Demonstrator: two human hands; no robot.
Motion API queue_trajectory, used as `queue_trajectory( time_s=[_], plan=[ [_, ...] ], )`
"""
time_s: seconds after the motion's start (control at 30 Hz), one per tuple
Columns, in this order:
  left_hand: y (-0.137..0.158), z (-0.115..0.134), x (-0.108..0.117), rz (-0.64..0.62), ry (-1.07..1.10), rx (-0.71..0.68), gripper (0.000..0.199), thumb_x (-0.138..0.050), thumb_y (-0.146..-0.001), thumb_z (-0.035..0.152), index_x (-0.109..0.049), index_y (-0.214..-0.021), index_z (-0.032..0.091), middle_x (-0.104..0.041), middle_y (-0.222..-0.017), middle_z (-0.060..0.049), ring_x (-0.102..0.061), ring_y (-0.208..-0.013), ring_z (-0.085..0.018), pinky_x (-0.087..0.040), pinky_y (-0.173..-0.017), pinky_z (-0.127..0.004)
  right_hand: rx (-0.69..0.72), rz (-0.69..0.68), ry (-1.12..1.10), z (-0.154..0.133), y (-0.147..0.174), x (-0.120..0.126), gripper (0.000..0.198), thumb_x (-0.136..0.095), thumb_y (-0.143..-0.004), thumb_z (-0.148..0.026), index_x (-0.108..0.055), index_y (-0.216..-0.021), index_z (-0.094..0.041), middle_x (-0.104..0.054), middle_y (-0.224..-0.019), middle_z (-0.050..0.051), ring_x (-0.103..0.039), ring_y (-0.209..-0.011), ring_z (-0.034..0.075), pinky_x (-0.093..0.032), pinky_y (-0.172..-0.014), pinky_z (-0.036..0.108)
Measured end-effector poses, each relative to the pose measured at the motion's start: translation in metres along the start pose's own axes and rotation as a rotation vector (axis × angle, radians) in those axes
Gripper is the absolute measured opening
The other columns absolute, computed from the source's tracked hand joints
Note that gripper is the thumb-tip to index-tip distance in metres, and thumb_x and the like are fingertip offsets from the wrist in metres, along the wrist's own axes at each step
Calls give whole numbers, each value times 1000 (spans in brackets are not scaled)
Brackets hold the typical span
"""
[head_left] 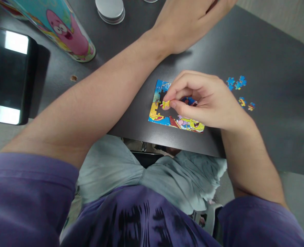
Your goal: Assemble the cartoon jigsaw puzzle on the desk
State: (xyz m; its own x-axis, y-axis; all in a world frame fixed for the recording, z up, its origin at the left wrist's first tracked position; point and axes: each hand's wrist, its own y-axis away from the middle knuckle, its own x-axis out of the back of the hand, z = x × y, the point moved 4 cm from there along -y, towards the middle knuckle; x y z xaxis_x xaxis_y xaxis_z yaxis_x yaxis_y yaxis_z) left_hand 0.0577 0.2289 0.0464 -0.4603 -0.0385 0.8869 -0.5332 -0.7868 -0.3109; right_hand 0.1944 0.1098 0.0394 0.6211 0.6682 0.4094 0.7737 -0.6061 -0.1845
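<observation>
A small yellow puzzle piece [165,105] with a touch of red is pinched between the thumb and fingertips of my right hand [200,97]. That hand is over a partly filled jigsaw puzzle [159,117] with a colourful cartoon border and a dark open middle. My fingers and palm cover the puzzle's upper right part. Stretched across the table, my left hand [186,22] rests near the top edge, its visible fingers extended and holding nothing I can see. Its fingertips lie outside the view. Several loose puzzle pieces [238,85] sit right of my right hand.
At the upper left stands a tall cartoon-printed tin [71,37]. Beside it are a black tablet-like device [7,75] and a round silver lid [110,10]. The dark table's [278,103] front edge runs above my lap.
</observation>
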Motion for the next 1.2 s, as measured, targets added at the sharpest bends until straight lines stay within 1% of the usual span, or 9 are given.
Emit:
queue_trajectory(
  time_s=[0.17, 0.37, 0.57, 0.7, 0.8, 0.87, 0.97, 1.1, 1.2],
  plan=[
    [0, 1, 1, 28, -9, 8, 174, 45, -67, 89, -80, -144, -2, -73, -136, -6, -83, -159, -26, -56, -124, -42, -71, 0, 105, -3, -1, 5, 13, -94, -104, -27, -89, -111, -37, -90, -118, 3, -81, -98, 28, -75, -96, 49],
    [1, 1, 1, 64, 33, -6, 168, 45, -66, 91, -81, -133, 4, -75, -131, -7, -86, -156, -31, -59, -123, -47, -47, -28, 8, -3, 0, 1, 21, -95, -104, -23, -90, -122, -33, -91, -111, 2, -82, -91, 25, -67, -83, 44],
    [2, 5, 4, 4, 39, 26, 182, 43, -58, 93, -81, -150, -4, -74, -141, -7, -81, -163, -27, -54, -129, -40, -94, -34, 22, -3, -1, 1, 17, -98, -103, -20, -92, -116, -30, -91, -100, -2, -77, -80, 20, -58, -71, 39],
    [0, 1, 0, 46, 65, 77, 117, 7, -123, 70, -83, -147, -1, -75, -135, -1, -83, -156, -23, -51, -127, -34, -50, -100, 64, -6, -5, 1, 4, -93, -114, -29, -97, -114, -31, -95, -112, 5, -86, -96, 26, -69, -82, 43],
    [-2, -5, -4, 84, 65, 113, 74, -24, -137, 42, -86, -141, 2, -78, -129, 4, -85, -149, -21, -50, -126, -31, -96, -117, 100, -4, -4, -1, 12, -91, -119, -43, -99, -117, -35, -96, -122, 8, -89, -107, 33, -76, -96, 52],
    [-2, -6, -8, 59, 73, 56, 112, 1, -125, 71, -85, -142, 2, -77, -132, 1, -85, -150, -24, -52, -123, -34, -114, -120, 116, -4, -3, -3, 11, -92, -118, -47, -99, -118, -38, -96, -123, 7, -89, -106, 35, -78, -97, 55],
    [-2, -7, -9, 62, 54, 2, 168, 38, -75, 97, -84, -141, 3, -77, -132, -4, -87, -149, -29, -55, -122, -42, -134, -114, 124, -4, -3, -5, 6, -94, -116, -45, -98, -119, -41, -96, -117, 5, -87, -99, 34, -79, -98, 58],
    [-1, -5, -3, 76, -59, -13, 173, 49, -72, 90, -88, -135, 5, -79, -124, -5, -88, -150, -34, -60, -121, -46, -139, -130, 139, -7, -4, -7, 5, -94, -116, -43, -97, -113, -39, -96, -115, 6, -87, -100, 35, -80, -103, 59],
    [1, 4, 0, -6, -252, -93, 156, 55, -81, 66, -89, -96, 7, -79, -130, -8, -67, -174, -43, -62, -113, -46, -107, -131, 150, -8, -4, -8, 10, -90, -119, -39, -97, -111, -37, -96, -122, 8, -89, -107, 37, -78, -107, 60]
  ],
)
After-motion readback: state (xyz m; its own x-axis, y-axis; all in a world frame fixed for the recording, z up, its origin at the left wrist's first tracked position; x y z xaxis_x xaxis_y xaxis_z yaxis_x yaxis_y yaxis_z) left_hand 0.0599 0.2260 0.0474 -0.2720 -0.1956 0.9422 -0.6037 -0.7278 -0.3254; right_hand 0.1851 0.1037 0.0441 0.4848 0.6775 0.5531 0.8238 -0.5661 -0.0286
